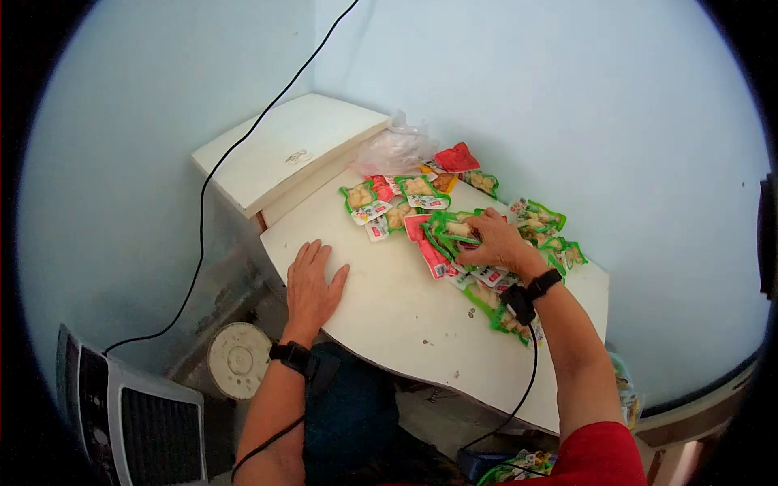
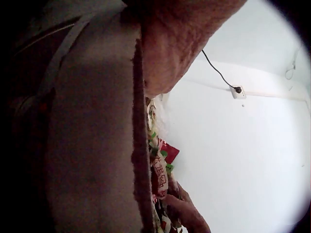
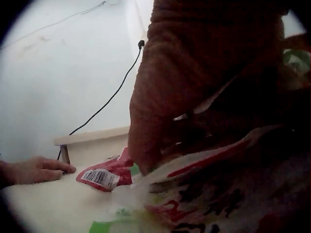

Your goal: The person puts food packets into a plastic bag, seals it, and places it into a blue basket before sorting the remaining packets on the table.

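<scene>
My left hand (image 1: 311, 282) rests on the white table (image 1: 381, 292) near its front left edge, fingers straight and thumb spread. Farther right, my right hand (image 1: 500, 243) reaches into a pile of small snack packets and grips a clear packet with green edges (image 1: 447, 230), pale pieces showing inside it. A red packet (image 1: 432, 253) lies partly under that one; its barcode shows in the right wrist view. More green-edged packets (image 1: 486, 296) lie below and beside my right wrist. The right fingertips are largely hidden in the right wrist view.
Behind the pile, several packets (image 1: 359, 195) lie near a crumpled clear plastic bag (image 1: 397, 150) and a red packet (image 1: 457, 157). A raised white shelf (image 1: 284, 146) borders the table's left side. A black cable (image 1: 203, 215) hangs at left, above a round stool (image 1: 240, 360).
</scene>
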Demonstrator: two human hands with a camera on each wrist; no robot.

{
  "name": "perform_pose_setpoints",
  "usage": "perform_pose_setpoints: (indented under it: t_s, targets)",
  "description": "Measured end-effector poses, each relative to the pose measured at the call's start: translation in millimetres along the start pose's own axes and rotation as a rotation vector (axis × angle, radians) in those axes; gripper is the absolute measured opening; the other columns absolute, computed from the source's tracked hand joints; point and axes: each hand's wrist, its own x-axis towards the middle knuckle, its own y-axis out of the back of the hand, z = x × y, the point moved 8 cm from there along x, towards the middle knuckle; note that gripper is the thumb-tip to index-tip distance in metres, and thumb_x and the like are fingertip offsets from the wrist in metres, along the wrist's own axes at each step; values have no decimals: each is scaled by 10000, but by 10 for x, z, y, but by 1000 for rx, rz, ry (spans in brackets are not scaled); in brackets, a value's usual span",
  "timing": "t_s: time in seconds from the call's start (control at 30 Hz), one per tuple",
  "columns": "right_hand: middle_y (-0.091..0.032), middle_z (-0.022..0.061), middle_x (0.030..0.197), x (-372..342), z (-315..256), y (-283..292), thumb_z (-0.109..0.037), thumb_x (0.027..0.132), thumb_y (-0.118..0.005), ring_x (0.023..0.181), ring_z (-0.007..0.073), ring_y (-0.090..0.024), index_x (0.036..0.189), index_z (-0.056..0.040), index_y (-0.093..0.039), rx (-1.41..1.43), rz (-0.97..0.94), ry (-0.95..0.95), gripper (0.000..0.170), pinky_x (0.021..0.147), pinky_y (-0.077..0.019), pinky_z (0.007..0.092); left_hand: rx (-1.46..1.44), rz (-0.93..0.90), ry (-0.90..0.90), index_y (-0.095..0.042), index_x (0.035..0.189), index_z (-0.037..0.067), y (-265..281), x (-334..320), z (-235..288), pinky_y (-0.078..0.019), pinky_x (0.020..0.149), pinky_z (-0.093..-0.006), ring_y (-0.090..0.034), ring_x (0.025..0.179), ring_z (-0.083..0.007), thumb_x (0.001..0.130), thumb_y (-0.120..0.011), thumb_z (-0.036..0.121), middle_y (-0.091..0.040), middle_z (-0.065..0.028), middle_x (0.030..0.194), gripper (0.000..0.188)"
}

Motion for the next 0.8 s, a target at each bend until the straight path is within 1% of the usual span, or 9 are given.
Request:
perform_pose_setpoints:
  t_s: [0.13,0.27,0.3,0.4,0.43,0.53,0.63,0.73,0.8]
  targets:
    - [-630,104,1130,-150,-12,-8,-502,615,-781,1166,309,-496,1219,-128,-626,-13,0,73,728,1004,-390,534,-39,-19,33,-588,1232,-26,9,22,-11,-330,1094,-465,-422,1333,-382,862,-695,292,-510,-224,1387,500]
    - [-590,147,1266,-182,27,-52,-560,635,-797,1286,317,-450,1334,-111,-564,-32,-217,84,863,1077,-362,498,-4,-26,82,-599,1241,16,-40,32,-59,-340,1102,-467,-429,1339,-367,851,-703,315,-519,-190,1391,503]
    - [-537,184,1373,-195,-35,17,-593,710,-761,1341,325,-426,1392,-104,-518,-51,-264,116,873,1084,-381,452,-5,-17,79,-600,1239,14,-42,37,-59,-341,1102,-466,-429,1339,-367,848,-705,313,-519,-190,1391,503]
    - [-485,199,1439,96,74,201,-580,788,-713,1328,329,-458,1421,-103,-492,360,-315,-121,823,1074,-406,417,-7,-15,76,-601,1234,8,-33,17,-60,-344,1101,-465,-430,1338,-367,842,-710,307,-521,-193,1388,505]
    - [-572,224,1334,193,-139,436,-573,832,-672,1248,346,-537,1308,-37,-594,322,-158,-65,720,1029,-438,388,-8,-11,77,-601,1233,7,-21,17,-52,-344,1101,-465,-432,1338,-367,841,-711,305,-522,-195,1386,505]
    - [-664,252,1144,631,-533,357,-622,831,-635,1148,365,-606,1122,47,-681,172,-176,-11,731,952,-476,410,-25,-7,60,-600,1231,6,-29,25,-37,-345,1101,-468,-433,1336,-368,840,-712,301,-522,-203,1384,502]
    - [-695,270,981,1371,-432,-138,-665,800,-622,1011,394,-658,991,84,-705,-112,-68,96,777,875,-496,444,-29,-25,60,-588,1237,-18,-15,42,-35,-337,1096,-470,-417,1338,-379,851,-701,288,-516,-218,1379,506]
    - [-689,288,986,1732,-573,-404,-674,761,-630,956,406,-670,997,79,-704,-34,-78,12,792,856,-501,472,-23,-26,55,-582,1239,-30,-17,41,-25,-332,1094,-469,-410,1338,-383,863,-687,284,-509,-221,1380,501]
    - [-687,280,1032,1858,-665,-497,-646,769,-616,986,418,-662,1035,52,-706,35,-165,-14,752,882,-501,457,-22,-43,61,-582,1239,-30,-1,45,-13,-332,1093,-468,-410,1338,-381,864,-685,284,-505,-220,1384,500]
